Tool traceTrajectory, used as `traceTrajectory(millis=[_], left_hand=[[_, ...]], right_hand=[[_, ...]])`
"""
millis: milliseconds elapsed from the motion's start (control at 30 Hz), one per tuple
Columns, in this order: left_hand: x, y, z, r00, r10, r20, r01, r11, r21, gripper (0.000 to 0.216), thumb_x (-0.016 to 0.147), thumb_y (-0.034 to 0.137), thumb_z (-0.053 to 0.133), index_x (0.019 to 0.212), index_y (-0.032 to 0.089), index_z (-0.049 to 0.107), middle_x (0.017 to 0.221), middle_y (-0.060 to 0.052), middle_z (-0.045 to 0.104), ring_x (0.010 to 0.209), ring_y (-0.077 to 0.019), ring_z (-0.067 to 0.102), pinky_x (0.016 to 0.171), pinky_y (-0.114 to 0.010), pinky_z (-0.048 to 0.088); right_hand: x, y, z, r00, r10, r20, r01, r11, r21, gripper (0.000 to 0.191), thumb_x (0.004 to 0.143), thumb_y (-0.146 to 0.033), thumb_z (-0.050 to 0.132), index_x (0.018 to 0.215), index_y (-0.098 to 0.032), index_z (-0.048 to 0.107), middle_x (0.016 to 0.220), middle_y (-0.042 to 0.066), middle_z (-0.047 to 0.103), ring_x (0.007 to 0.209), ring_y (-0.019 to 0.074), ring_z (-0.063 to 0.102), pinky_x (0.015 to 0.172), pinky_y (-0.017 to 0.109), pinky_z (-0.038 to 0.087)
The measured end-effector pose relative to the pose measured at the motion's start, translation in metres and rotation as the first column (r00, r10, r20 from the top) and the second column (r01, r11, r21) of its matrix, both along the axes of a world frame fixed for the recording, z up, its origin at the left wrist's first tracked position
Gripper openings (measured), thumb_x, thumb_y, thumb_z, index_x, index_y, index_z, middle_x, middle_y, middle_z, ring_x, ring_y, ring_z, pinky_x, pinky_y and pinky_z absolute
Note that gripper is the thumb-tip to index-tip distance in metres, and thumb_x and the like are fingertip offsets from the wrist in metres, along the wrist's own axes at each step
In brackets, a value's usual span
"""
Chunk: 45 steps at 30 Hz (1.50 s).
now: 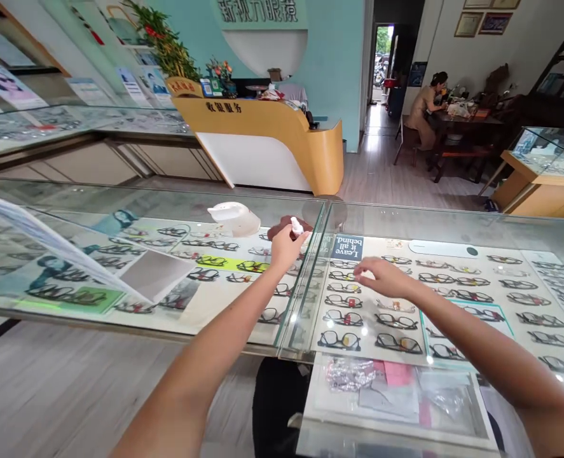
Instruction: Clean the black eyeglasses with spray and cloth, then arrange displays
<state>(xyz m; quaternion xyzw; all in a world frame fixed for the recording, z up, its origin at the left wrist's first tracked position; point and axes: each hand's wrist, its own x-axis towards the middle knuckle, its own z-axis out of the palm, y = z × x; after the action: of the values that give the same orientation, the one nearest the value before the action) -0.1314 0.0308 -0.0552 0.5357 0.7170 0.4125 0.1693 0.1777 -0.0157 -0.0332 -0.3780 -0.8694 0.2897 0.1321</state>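
Observation:
My left hand (pixel 285 247) reaches over the glass counter and is closed on a small white bottle (pixel 295 224) with a narrow tip. Right behind it a brown cloth (pixel 276 226) lies bunched on the glass; I cannot tell whether the fingers touch it. A whitish, rounded plastic object (pixel 236 219) is to the left of the cloth. My right hand (pixel 379 275) hovers over or rests lightly on the right-hand glass, its fingers bent and apart with nothing between them. Below the glass, rows of eyeglasses (pixel 396 321) lie on white trays.
A standing sheet or mirror (pixel 62 238) tilts on the counter at left. Near me an open drawer (pixel 391 439) holds plastic bags and pink paper. A wooden reception desk (pixel 329 152) stands beyond. At the back right a person (pixel 425 114) sits at a dark table.

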Motion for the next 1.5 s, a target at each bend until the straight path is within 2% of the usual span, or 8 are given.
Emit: traceTrajectory(millis=[200, 333, 500, 700, 1000, 1333, 1400, 1500], left_hand=[[-0.039, -0.056, -0.001, 0.978, 0.189, 0.087, -0.200, 0.970, 0.138, 0.044, 0.088, 0.057, 0.066, 0.109, 0.019, 0.072, 0.113, -0.010, 0.079, 0.107, -0.0259, 0.070, 0.102, -0.038, 0.052], [-0.049, -0.092, -0.016, 0.932, 0.344, 0.113, -0.356, 0.926, 0.122, 0.048, 0.085, 0.061, 0.068, 0.107, 0.019, 0.072, 0.106, -0.010, 0.078, 0.100, -0.0263, 0.069, 0.101, -0.041, 0.053], [-0.046, -0.119, -0.033, 0.891, 0.434, 0.134, -0.443, 0.895, 0.047, 0.051, 0.082, 0.065, 0.066, 0.103, 0.019, 0.071, 0.104, -0.011, 0.077, 0.096, -0.0266, 0.069, 0.098, -0.044, 0.055], [-0.046, -0.118, -0.030, 0.868, 0.489, 0.082, -0.488, 0.872, -0.034, 0.055, 0.082, 0.065, 0.064, 0.108, 0.017, 0.070, 0.104, -0.014, 0.075, 0.097, -0.0297, 0.066, 0.102, -0.051, 0.054], [-0.051, -0.108, -0.046, 0.919, 0.395, 0.021, -0.390, 0.914, -0.108, 0.045, 0.089, 0.055, 0.063, 0.113, 0.017, 0.065, 0.113, -0.016, 0.075, 0.101, -0.0288, 0.069, 0.102, -0.047, 0.056], [-0.059, -0.110, -0.055, 0.944, 0.328, -0.039, -0.329, 0.923, -0.202, 0.045, 0.087, 0.057, 0.064, 0.107, 0.017, 0.068, 0.110, -0.018, 0.078, 0.101, -0.0335, 0.072, 0.105, -0.051, 0.055], [-0.063, -0.111, -0.052, 0.948, 0.314, -0.051, -0.317, 0.924, -0.215, 0.047, 0.087, 0.059, 0.063, 0.108, 0.017, 0.070, 0.113, -0.018, 0.079, 0.100, -0.0332, 0.072, 0.104, -0.050, 0.056], [-0.068, -0.112, -0.046, 0.946, 0.314, -0.077, -0.323, 0.919, -0.225, 0.050, 0.086, 0.061, 0.061, 0.109, 0.017, 0.071, 0.112, -0.018, 0.078, 0.104, -0.0354, 0.072, 0.105, -0.052, 0.055]], right_hand=[[-0.122, 0.085, -0.017, 1.000, 0.013, 0.007, -0.014, 0.978, 0.210, 0.035, 0.105, -0.028, 0.060, 0.136, -0.014, 0.069, 0.139, 0.016, 0.067, 0.135, 0.0286, 0.057, 0.118, 0.046, 0.046], [-0.227, 0.091, -0.031, 0.993, 0.042, 0.108, -0.070, 0.961, 0.268, 0.074, 0.099, -0.045, 0.071, 0.162, -0.016, 0.047, 0.176, 0.021, 0.034, 0.164, 0.0386, 0.028, 0.132, 0.059, 0.028], [-0.268, 0.079, -0.047, 0.966, 0.055, 0.252, -0.101, 0.979, 0.177, 0.054, 0.108, -0.018, 0.041, 0.159, -0.002, 0.049, 0.173, 0.023, 0.040, 0.163, 0.0389, 0.035, 0.130, 0.056, 0.037], [-0.202, 0.035, -0.052, 0.957, 0.107, 0.269, -0.137, 0.986, 0.096, 0.053, 0.106, -0.010, 0.038, 0.157, -0.009, 0.056, 0.170, 0.011, 0.049, 0.162, 0.0267, 0.040, 0.131, 0.042, 0.041], [-0.097, -0.141, -0.066, 0.976, -0.188, 0.106, 0.186, 0.982, 0.035, 0.066, 0.106, -0.042, 0.051, 0.164, -0.011, 0.048, 0.173, 0.017, 0.044, 0.164, 0.0361, 0.035, 0.131, 0.056, 0.038], [-0.109, -0.111, -0.087, 0.893, -0.306, 0.330, 0.312, 0.949, 0.037, 0.075, 0.111, -0.043, 0.029, 0.172, -0.001, 0.024, 0.182, 0.019, 0.017, 0.170, 0.0337, 0.020, 0.136, 0.052, 0.028], [-0.042, -0.095, -0.084, 0.794, -0.444, 0.416, 0.478, 0.878, 0.024, 0.075, 0.110, -0.042, 0.025, 0.173, -0.002, 0.022, 0.182, 0.019, 0.014, 0.170, 0.0337, 0.018, 0.136, 0.054, 0.027], [0.109, -0.087, -0.059, 0.484, -0.727, 0.487, 0.801, 0.593, 0.089, 0.076, 0.109, -0.043, 0.018, 0.173, -0.003, 0.022, 0.182, 0.020, 0.018, 0.171, 0.0311, 0.014, 0.138, 0.054, 0.018]])
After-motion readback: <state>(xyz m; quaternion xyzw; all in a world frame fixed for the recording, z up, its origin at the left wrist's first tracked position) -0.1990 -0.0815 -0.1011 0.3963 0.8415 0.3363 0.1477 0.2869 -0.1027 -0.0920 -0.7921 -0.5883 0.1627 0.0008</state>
